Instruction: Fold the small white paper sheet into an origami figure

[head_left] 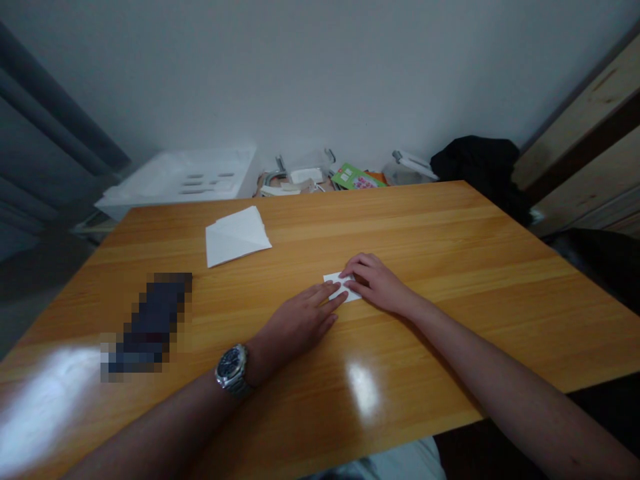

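A small white piece of paper (354,294) lies flat on the wooden table (425,233), partly covered by fingers of both hands. My left hand (300,319), with a metal watch on its wrist, rests palm down with its fingers apart, its fingertips on the paper's left and lower part. My right hand (377,283) touches the paper's right and upper part, thumb and index finger a little apart. Its other fingers are bent and partly hidden.
Several white sheets (237,237) lie at the table's back left. A blurred-out dark object (153,320) is on the left. Behind the table are a white foam box (185,175), a green booklet (356,177) and dark cloth (475,163).
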`<act>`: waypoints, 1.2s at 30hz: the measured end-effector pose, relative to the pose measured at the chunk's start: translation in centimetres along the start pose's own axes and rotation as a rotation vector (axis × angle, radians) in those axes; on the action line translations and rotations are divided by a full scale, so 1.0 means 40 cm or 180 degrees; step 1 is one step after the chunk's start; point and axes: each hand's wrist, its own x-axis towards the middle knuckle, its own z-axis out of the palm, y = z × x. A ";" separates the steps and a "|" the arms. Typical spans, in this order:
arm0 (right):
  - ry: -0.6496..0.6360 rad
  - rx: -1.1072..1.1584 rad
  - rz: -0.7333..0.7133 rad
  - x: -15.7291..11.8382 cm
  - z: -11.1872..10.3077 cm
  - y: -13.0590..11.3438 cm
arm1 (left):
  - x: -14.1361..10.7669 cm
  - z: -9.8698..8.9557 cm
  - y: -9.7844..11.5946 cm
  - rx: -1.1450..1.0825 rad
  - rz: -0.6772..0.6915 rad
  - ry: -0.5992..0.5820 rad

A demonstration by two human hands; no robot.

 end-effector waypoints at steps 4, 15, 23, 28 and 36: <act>-0.0013 -0.0018 0.0041 0.000 0.001 -0.001 | 0.005 -0.002 0.002 0.0069 0.0085 0.0067; -0.0031 -0.0112 0.0069 0.002 0.003 -0.005 | 0.002 0.005 -0.002 0.0241 0.0139 -0.0016; -0.0013 -0.0054 0.0051 0.002 0.003 0.000 | 0.006 0.006 0.001 0.0330 0.0235 0.0036; 0.0010 -0.0049 0.0070 0.000 0.005 0.000 | 0.008 0.001 0.003 0.0269 0.0182 -0.0017; -0.0171 0.0240 -0.0199 -0.013 -0.028 0.005 | 0.008 0.003 0.003 0.0260 0.0107 -0.0063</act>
